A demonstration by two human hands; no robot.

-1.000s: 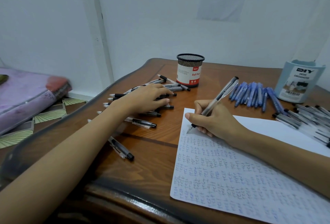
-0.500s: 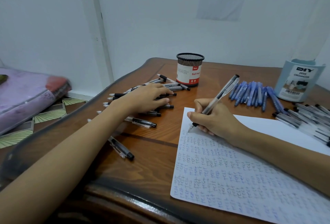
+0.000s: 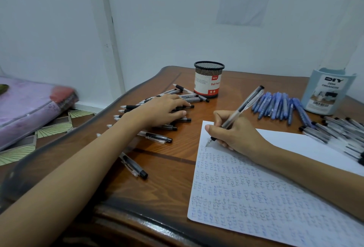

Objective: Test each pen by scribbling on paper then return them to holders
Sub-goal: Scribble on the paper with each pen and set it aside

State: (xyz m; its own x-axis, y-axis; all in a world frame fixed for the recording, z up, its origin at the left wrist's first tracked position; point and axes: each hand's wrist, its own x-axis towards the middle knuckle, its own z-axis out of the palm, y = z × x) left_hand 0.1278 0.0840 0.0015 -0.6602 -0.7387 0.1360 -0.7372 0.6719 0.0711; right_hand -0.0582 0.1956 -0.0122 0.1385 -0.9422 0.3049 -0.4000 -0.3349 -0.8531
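My right hand [image 3: 236, 134] pinches a clear black-ink pen [image 3: 246, 104] low on the barrel, tip at the paper's [image 3: 256, 197] top-left corner. Left hand [image 3: 161, 110] lies flat, holding nothing, on loose black pens [image 3: 157, 137]. Pen's light, stiff, prob. slick. Mesh holder [image 3: 208, 77] near, w/ bare desk between.

The glossy brown wooden table [image 3: 167, 187] shows dark grain. The white paper sheet [image 3: 256, 197] carries rows of blue and black scribbles. The black mesh cylindrical holder [image 3: 208, 79] wears a white-and-red label; the plastic desk organizer [image 3: 328, 91] is pale blue.
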